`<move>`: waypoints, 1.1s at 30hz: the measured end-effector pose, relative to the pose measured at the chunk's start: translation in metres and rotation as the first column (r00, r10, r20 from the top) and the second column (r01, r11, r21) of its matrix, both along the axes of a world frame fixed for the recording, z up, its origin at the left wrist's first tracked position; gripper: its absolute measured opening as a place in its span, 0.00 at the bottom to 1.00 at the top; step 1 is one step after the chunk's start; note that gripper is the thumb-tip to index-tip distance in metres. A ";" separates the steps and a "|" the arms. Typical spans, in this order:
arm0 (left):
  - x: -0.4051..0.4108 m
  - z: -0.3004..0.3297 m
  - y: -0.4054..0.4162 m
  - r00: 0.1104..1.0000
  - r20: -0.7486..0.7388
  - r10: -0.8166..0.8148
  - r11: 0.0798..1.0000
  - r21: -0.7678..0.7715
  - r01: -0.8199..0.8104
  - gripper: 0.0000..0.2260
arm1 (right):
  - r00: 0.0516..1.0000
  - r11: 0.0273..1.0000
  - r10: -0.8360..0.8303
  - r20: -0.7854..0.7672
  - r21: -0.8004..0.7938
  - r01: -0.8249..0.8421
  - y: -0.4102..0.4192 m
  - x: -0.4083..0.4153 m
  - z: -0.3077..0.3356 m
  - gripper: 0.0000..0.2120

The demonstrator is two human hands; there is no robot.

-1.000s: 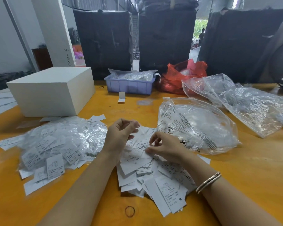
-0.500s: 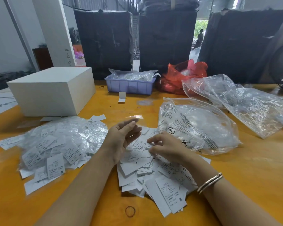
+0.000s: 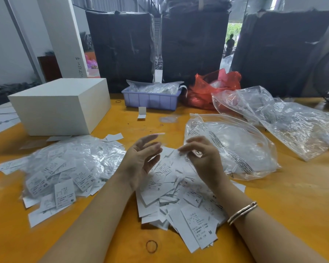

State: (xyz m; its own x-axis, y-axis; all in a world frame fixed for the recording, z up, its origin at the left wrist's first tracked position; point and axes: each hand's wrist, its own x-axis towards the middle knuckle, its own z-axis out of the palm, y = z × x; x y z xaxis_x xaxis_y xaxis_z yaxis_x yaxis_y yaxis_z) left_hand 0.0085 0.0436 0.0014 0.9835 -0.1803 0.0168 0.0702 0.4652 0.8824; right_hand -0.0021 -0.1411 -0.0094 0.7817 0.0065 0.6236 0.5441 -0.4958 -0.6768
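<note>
Above the middle of the tabletop (image 3: pixel 292 196), a little in from its near edge, a small clear pouch (image 3: pixel 157 134) with a red strip along its top sits at the fingertips of the left hand (image 3: pixel 141 158). That hand is turned palm inward with its fingers spread and nearly straight; the pouch is blurred, and I cannot tell whether finger and thumb pinch it or only touch it. Just beside it the right hand (image 3: pixel 205 160) is raised with its fingers curled and the tips drawn toward the thumb, pointing at the pouch; what they have hold of, if anything, cannot be made out. A metal bracelet (image 3: pixel 242 212) circles the right wrist.

Under both hands lies a heap of loose paper labels (image 3: pixel 179 188), printed with size letters such as S, M and XL, spreading toward the near edge. A dark rubber band (image 3: pixel 146 246) lies flat near that edge, just in front of the heap. Toward the left edge spreads a second heap of bagged labels (image 3: pixel 70 164), glossy with plastic. Right of the hands, touching the loose heap, rests a large clear zip bag (image 3: pixel 235 149) with black print. Farther out, a white box (image 3: pixel 61 103) stands toward the far left corner, a lavender tray (image 3: pixel 150 100) sits at the middle of the far edge with a red plastic bag (image 3: pixel 217 84) just beside it, and crumpled clear bags (image 3: pixel 292 126) lie toward the right edge
</note>
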 end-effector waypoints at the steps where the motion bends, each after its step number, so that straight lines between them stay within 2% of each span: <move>1: 0.000 0.000 0.000 1.000 0.003 -0.008 1.000 -0.005 0.008 0.15 | 1.000 0.990 -0.004 -0.022 0.144 0.007 0.000 0.000 0.003 0.15; 4: -0.002 0.001 -0.001 0.999 0.023 -0.032 0.999 0.012 0.032 0.15 | 0.985 0.911 0.119 -0.128 0.409 -0.057 0.006 -0.001 0.007 0.17; 6: -0.004 0.001 -0.003 0.998 0.039 -0.048 0.998 0.046 0.046 0.15 | 0.963 0.859 0.198 -0.183 0.505 -0.081 0.008 -0.002 0.007 0.19; 9: -0.005 0.000 -0.005 0.998 0.049 -0.049 0.996 0.077 0.045 0.17 | 0.916 0.814 0.317 -0.245 0.566 -0.130 0.009 -0.004 0.005 0.21; 11: -0.005 0.001 -0.006 0.998 0.054 -0.044 0.995 0.089 0.040 0.17 | 0.897 0.770 0.366 -0.248 0.622 -0.142 0.013 -0.005 0.006 0.17; 13: -0.005 0.000 -0.006 0.997 0.060 -0.044 0.993 0.113 0.037 0.16 | 0.905 0.712 0.357 -0.231 0.695 -0.104 0.017 -0.006 0.006 0.15; 18: -0.005 0.000 -0.007 0.996 0.075 -0.053 0.986 0.161 0.041 0.15 | 0.905 0.591 0.374 -0.204 0.804 -0.063 0.023 -0.004 0.006 0.19; 25: -0.006 -0.002 -0.009 0.995 0.093 -0.044 0.975 0.222 0.022 0.14 | 0.880 0.352 0.443 -0.174 0.936 0.007 0.024 -0.005 0.009 0.11; 28: -0.004 -0.004 -0.009 0.994 0.105 -0.019 0.966 0.260 -0.009 0.14 | 0.867 0.356 0.463 -0.183 0.934 0.007 0.028 -0.006 0.009 0.09; 33: -0.003 -0.007 -0.010 0.993 0.114 0.013 0.954 0.296 -0.046 0.11 | 0.866 0.510 0.433 -0.249 0.860 -0.007 0.030 -0.008 0.007 0.08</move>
State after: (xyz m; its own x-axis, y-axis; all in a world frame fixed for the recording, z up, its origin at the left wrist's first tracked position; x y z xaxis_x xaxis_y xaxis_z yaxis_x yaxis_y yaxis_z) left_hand 0.0054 0.0338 -0.0054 0.9835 -0.1647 0.0744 -0.0441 0.1804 0.9826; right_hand -0.0098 -0.1109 -0.0025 0.9886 -0.1219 0.0881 0.1369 0.4856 -0.8634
